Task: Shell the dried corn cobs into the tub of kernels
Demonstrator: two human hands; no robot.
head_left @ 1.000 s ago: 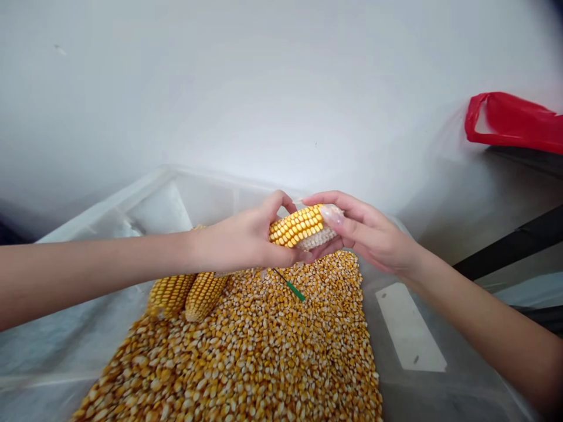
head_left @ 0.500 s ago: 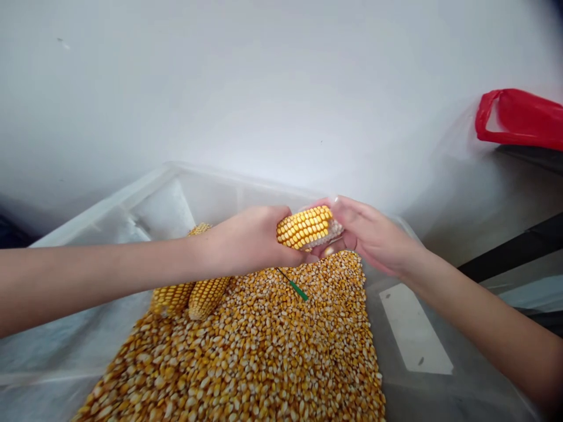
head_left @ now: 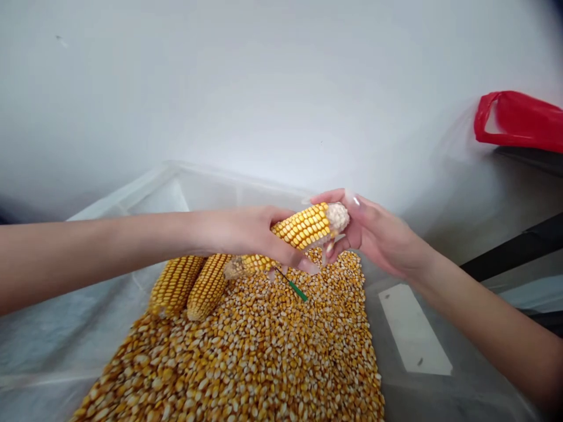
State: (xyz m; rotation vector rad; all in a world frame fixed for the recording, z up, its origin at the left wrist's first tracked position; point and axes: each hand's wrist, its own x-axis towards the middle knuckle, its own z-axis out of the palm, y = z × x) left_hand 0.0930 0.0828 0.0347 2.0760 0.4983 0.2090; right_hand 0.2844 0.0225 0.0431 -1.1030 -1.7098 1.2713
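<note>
An ear of corn is held over a heap of loose corn kernels, slanting up to the right. Its right end is a bare, pale cob tip; yellow rows cover the part toward the left. My left hand is closed around the ear's middle, and its lower left end shows beneath my palm. At the bare tip my right hand curls its thumb and fingers around the cob. A loose kernel shows by its lower fingers. Below lies a thin tool with a green handle, its shaft tip hidden near the ear.
Two more ears of corn rest on the kernels at left. A translucent plastic bin surrounds the heap, with a white label on its right side. Behind stands a pale wall; a red plastic bag is at far right.
The ear has turned in my hands, so its bare tip and lower left end now show. My left forearm has risen slightly, uncovering more of the resting ears.
</note>
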